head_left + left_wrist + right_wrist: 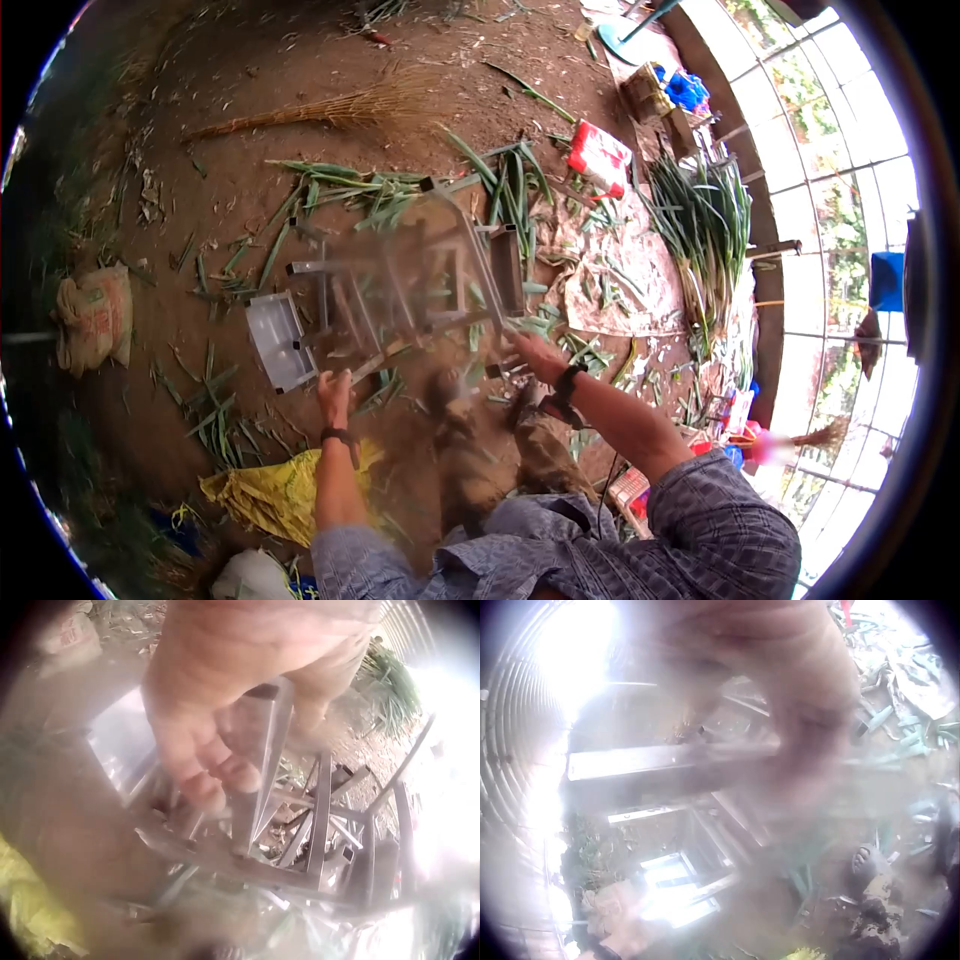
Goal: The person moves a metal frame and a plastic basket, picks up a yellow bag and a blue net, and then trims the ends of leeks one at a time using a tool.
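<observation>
Left hand (337, 398): fingers bent, gripping near edge of metal frame (479, 257), close to pale panel (272, 337). Right hand (537, 358): closed round bar at frame's other side; exact finger spread blurred. Metal frame held between both hands, over dirt floor (235, 70). Green leaves (345, 187) scattered about. Straw broom (345, 108) lies beyond. Yellow sack (268, 503) beside left forearm.

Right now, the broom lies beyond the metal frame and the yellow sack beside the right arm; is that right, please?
Not quite: the head view shows the yellow sack beside the left arm; the broom does lie beyond the metal frame.
</observation>
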Available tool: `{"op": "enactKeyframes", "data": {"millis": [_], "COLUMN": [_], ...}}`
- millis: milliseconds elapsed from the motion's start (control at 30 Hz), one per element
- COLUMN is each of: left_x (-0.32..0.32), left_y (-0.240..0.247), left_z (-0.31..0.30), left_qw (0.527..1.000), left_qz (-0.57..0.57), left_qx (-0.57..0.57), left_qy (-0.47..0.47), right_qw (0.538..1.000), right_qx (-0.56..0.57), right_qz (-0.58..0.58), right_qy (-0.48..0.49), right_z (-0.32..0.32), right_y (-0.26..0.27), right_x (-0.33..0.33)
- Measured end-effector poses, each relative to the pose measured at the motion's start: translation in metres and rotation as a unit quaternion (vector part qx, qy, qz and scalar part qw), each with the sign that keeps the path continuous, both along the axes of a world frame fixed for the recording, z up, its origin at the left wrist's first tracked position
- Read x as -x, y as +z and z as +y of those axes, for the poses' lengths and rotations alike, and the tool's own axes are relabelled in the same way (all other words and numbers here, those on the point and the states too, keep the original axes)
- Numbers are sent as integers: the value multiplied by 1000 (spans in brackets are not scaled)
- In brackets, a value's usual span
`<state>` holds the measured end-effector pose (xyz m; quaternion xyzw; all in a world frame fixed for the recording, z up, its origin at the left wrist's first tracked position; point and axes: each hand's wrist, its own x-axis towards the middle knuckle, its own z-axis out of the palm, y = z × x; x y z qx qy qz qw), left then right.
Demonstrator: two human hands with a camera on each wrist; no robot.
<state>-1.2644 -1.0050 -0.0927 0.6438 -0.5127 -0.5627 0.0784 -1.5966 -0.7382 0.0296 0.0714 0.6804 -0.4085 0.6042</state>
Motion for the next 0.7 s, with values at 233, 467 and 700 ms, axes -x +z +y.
{"op": "enactKeyframes", "data": {"millis": [233,467,700], "left_x": [-52,-23,61], "left_y": [-53,74,99], "left_z": [81,218,237], "left_qw": [992,613,341], "left_qz": [-101,-22,-85], "left_qx": [64,49,-20], "left_qy": [41,-789,-936], "right_qw": [976,964,947], "right_qx": [-116,-113,-208], "right_qz": [175,224,167], "right_qy": [59,92,-178], "right_z": [92,269,406], "right_y": [28,23,10], "right_x": [-49,-174,-298]}}
